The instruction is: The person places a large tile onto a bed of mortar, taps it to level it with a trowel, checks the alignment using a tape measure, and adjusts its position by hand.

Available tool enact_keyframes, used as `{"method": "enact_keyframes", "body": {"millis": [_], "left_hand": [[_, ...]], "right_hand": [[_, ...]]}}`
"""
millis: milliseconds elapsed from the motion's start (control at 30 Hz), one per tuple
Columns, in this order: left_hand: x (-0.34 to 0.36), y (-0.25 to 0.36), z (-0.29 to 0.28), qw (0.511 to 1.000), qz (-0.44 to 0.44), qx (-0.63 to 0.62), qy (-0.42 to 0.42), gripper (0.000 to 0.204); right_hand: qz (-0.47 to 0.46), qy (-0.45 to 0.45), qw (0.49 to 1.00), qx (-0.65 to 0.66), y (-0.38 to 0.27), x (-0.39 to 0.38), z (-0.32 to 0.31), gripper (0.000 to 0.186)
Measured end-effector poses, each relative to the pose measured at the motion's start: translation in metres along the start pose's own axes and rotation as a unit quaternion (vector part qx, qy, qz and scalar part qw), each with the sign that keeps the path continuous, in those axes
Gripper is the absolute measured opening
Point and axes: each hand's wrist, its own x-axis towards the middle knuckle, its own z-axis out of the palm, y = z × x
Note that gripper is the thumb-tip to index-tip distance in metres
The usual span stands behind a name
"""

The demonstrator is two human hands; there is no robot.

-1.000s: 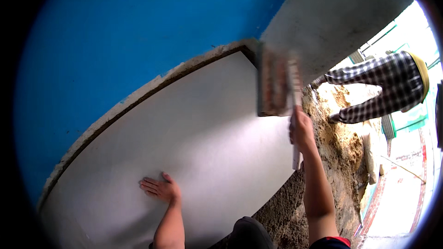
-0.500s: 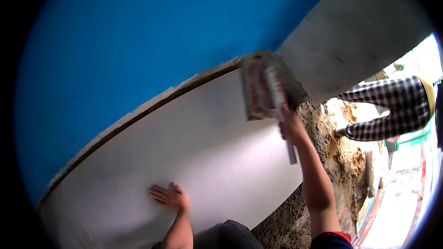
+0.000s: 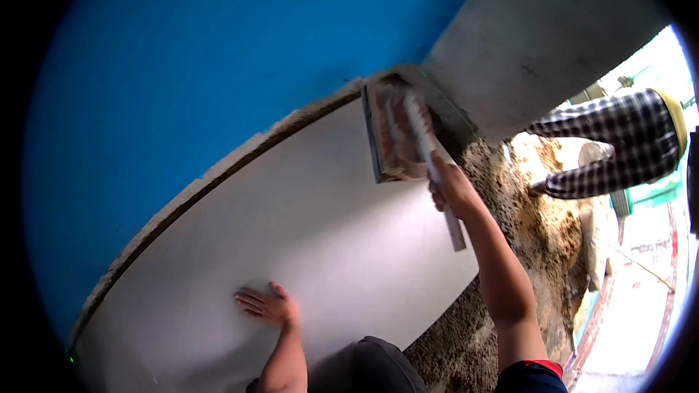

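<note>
A large pale slab (image 3: 218, 247) with a smooth face spreads below the blue wall. My left hand (image 3: 268, 306) lies flat on it with the fingers stretched out. My right hand (image 3: 453, 188) is wrapped around the pale straight handle of a broad, square-headed tool (image 3: 397, 135), whose end sticks out below my fist. The tool's head is stained reddish brown and grey, and sits over the slab's far right corner, close to the wall. Motion blur softens the head, so I cannot tell whether it touches the slab.
The blue wall (image 3: 218, 58) meets a grey wall (image 3: 539, 44) at the upper right. Rough sandy mortar (image 3: 510, 225) lies beyond the slab's right edge. A person in checked trousers (image 3: 619, 153) is at the far right. My dark-clad knee (image 3: 386, 367) is at the slab's near edge.
The whole view has shifted slightly. My right hand and the square-headed tool appear a little farther left and higher, and the tool is less blurred. My left hand stays flat on the slab.
</note>
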Motion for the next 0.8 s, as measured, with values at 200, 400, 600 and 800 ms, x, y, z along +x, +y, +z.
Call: {"method": "enact_keyframes", "body": {"millis": [200, 400, 600, 800], "left_hand": [[0.002, 0.008, -0.009, 0.997, 0.004, 0.071, -0.037, 0.085], [0.001, 0.012, -0.025, 0.991, 0.014, 0.115, -0.066, 0.085], [0.0, 0.005, 0.002, 0.997, 0.003, 0.07, -0.014, 0.086], [0.003, -0.003, 0.016, 0.991, 0.025, 0.129, 0.036, 0.086]], "right_hand": [[-0.185, 0.258, 0.947, -0.05, 0.102, -0.081, 0.018, 0.052], [0.098, 0.102, 0.987, -0.07, 0.116, -0.008, 0.024, 0.06], [-0.138, 0.223, 0.96, -0.099, 0.108, -0.17, -0.051, 0.055], [0.198, 0.239, 0.937, -0.162, 0.231, -0.159, 0.004, 0.061]]}}
